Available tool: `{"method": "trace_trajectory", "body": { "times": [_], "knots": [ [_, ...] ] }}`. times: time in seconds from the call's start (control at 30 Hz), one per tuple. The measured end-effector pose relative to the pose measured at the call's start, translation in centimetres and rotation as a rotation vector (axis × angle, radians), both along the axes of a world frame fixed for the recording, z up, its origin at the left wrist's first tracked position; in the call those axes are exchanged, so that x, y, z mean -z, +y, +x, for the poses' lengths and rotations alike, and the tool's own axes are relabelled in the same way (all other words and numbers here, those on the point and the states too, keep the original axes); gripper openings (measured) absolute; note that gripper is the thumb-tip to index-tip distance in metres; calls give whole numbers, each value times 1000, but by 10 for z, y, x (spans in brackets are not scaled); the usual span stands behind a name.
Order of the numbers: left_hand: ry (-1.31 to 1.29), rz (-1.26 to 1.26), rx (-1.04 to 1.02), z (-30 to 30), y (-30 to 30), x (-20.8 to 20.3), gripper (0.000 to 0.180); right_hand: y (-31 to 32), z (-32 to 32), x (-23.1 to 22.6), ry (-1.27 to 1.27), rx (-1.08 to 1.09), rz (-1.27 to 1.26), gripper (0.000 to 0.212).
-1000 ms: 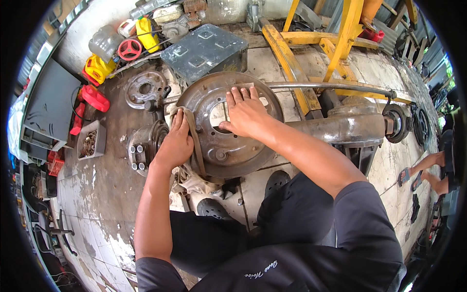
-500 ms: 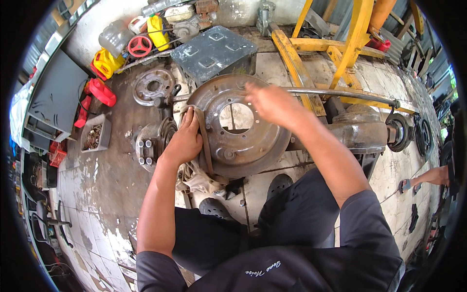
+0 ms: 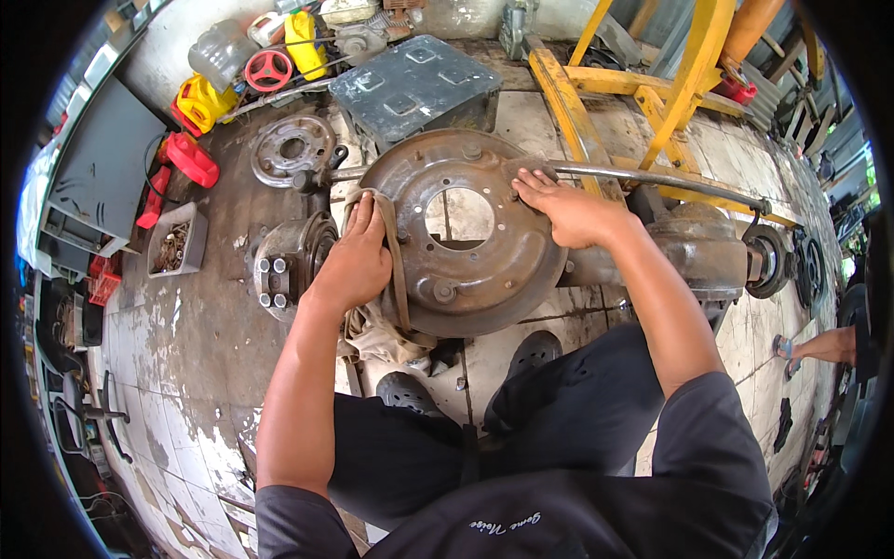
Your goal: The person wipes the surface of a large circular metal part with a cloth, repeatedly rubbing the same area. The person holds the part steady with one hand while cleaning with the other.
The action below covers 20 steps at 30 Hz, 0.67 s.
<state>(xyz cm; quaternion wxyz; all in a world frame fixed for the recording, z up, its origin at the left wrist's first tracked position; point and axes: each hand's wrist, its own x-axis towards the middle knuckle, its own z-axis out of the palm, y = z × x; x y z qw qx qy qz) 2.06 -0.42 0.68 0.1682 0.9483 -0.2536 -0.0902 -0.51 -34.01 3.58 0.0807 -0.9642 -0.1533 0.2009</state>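
Observation:
A large round metal backing plate (image 3: 438, 293), brown and worn, with a round hole in its middle and small holes around it, lies in front of me. At its left rim, my left hand (image 3: 361, 265) rests with fingers stretched out flat on a beige rag (image 3: 399, 289); part of the rag hangs below. My right hand (image 3: 575, 212) presses on the plate's upper right, fingers extended over a brown pad-like piece (image 3: 521, 168), perhaps sandpaper. That piece is partly hidden beneath the fingers.
Behind the plate runs an axle housing (image 3: 684, 252), with a long metal rod (image 3: 652, 174). A dark metal box (image 3: 414, 88) stands beyond, left of a yellow steel frame (image 3: 568, 112). Leftward are another round plate (image 3: 293, 149) and a bin of small parts (image 3: 179, 240). A person's leg (image 3: 824, 347) shows at right.
My right hand has moved right and slightly down across the plate, and its blurred, bent fingers are now flattened out. My left hand stays on the rag.

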Motion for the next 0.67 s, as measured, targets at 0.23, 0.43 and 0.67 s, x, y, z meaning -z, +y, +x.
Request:
{"method": "trace_trajectory", "body": {
  "times": [0.23,0.43,0.67],
  "knots": [
    [-33,-29,0,-2,1,-2,65,4,3,17,-104,40,18,82],
    [-37,13,-5,3,-4,1,66,-1,14,23,-235,28,28,82],
    [16,37,-41,1,-3,-7,69,-3,9,7,-16,54,-23,75]
  ]
}}
